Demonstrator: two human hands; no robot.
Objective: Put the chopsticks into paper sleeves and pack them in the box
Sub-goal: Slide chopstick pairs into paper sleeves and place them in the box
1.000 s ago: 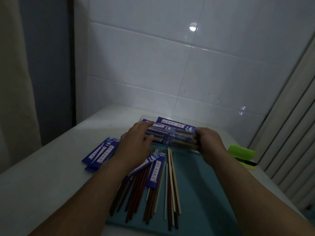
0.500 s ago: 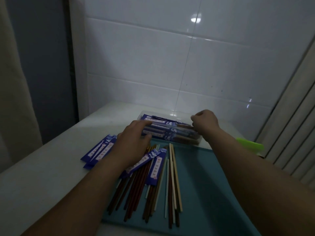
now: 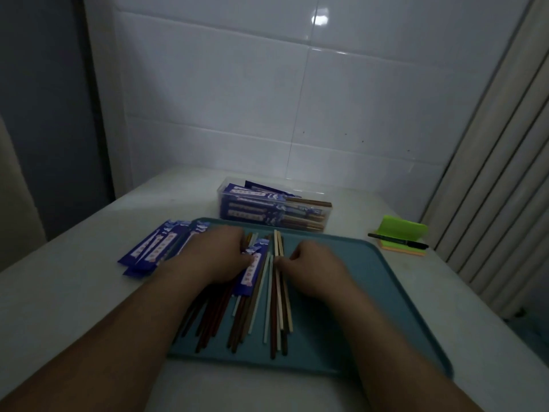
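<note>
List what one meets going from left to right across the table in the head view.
Pile of blue paper sleeves → left hand → right hand → green notepad with a black pen lying on it.

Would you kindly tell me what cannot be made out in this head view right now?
Head view:
- left hand: fingertips hidden under its own back, so the grip is unclear.
- loose sleeves: print too small and dim.
- box: count of packed pairs, which overlap.
- chopsticks: left bundle partly under the forearm.
</note>
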